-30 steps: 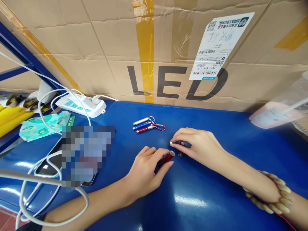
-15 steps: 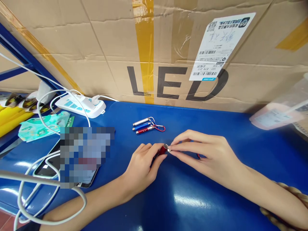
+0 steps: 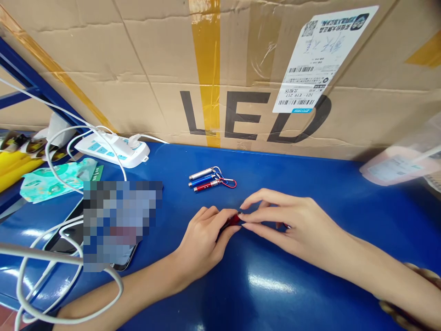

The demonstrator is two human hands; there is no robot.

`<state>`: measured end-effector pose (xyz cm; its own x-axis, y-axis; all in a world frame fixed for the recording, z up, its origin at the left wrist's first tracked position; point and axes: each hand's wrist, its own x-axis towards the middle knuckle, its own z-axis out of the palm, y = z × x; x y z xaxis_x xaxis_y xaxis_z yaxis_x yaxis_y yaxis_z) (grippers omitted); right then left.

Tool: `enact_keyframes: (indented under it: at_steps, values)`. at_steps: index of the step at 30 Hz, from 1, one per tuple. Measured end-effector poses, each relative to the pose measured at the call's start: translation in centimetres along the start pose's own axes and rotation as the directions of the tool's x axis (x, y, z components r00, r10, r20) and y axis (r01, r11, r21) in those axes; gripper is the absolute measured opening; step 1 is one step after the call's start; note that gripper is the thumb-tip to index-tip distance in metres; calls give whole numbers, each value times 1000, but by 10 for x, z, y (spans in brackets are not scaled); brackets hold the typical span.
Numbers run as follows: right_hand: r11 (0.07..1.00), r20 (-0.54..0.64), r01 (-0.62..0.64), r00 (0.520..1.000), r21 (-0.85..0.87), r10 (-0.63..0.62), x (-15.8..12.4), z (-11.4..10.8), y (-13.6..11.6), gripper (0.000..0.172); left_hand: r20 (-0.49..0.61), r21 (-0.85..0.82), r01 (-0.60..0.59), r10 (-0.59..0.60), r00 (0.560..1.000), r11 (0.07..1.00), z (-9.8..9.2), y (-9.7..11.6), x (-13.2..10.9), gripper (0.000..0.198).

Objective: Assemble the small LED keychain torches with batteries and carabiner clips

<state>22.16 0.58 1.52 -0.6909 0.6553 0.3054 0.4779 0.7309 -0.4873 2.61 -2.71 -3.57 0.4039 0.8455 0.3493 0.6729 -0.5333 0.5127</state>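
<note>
My left hand (image 3: 205,234) is closed round a slim red metal tube (image 3: 231,222), which looks like the body of a mini flashlight. Its end points toward my right hand (image 3: 292,220). The index fingertip of that hand touches the tube's end, where a small dark and silvery spot shows. Beneath my right fingers a bit of a red part (image 3: 286,225) peeks out, mostly hidden. Farther back lie three small keychain flashlights side by side, one silver (image 3: 200,174), one blue (image 3: 201,180) and one red (image 3: 206,185), with carabiner clips.
A big cardboard box (image 3: 155,69) stands along the back of the blue table (image 3: 275,299). To the left are a white power strip (image 3: 113,149), looping white cables (image 3: 69,317), a green tissue pack (image 3: 58,179) and a partly blurred phone (image 3: 129,264). A pinkish container (image 3: 396,165) stands right.
The small round silver piece between my right fingertips and the tube's end is now mostly out of sight. My right fingertips have shifted slightly at the tube's end. The view has moved a little.
</note>
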Motion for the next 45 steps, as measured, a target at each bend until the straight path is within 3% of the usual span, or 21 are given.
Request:
enact_keyframes:
  at_steps: [5, 8, 12, 24, 27, 32, 34, 39, 45]
  values:
    - [974, -36, -80, 997, -211, 75, 2, -10, 17, 18, -19, 26, 23, -23, 1000, 999, -1, 0, 2, 12]
    - [899, 88, -87, 987, -429, 138, 2, -11, 34, 15, -40, 29, 29, -28, 999, 999, -2, 2, 4, 12]
    - [856, 167, -83, 967, -510, 193, 3, -6, 47, 10, -55, -3, 27, -27, 998, 1000, -4, 4, 5, 10]
    - [922, 186, -235, 936, -306, 300, 9, 2, 31, 4, -36, 6, 8, -8, 999, 1000, -2, 2, 5, 8]
    - [937, 166, -210, 951, -278, 262, 8, 2, 29, 7, -43, 18, 1, 0, 999, 1000, -2, 1, 5, 12]
    - [980, -72, -169, 984, -106, 162, 6, -2, 17, 8, -12, -20, 4, -4, 1000, 1000, -2, 0, 3, 13]
    - [993, -117, -115, 987, -4, 113, 5, -3, 12, 10, 6, -32, 15, -15, 1000, 999, -2, -1, 2, 14]
    - [1000, -107, 5, 994, 18, -3, 2, 0, 4, 14, 25, -40, 16, -15, 1000, 999, -2, 0, 1, 15]
    - [1000, 6, 25, 1000, -7, -25, -1, -1, 1, 16, 33, -32, 6, -5, 999, 999, -1, 0, 0, 13]
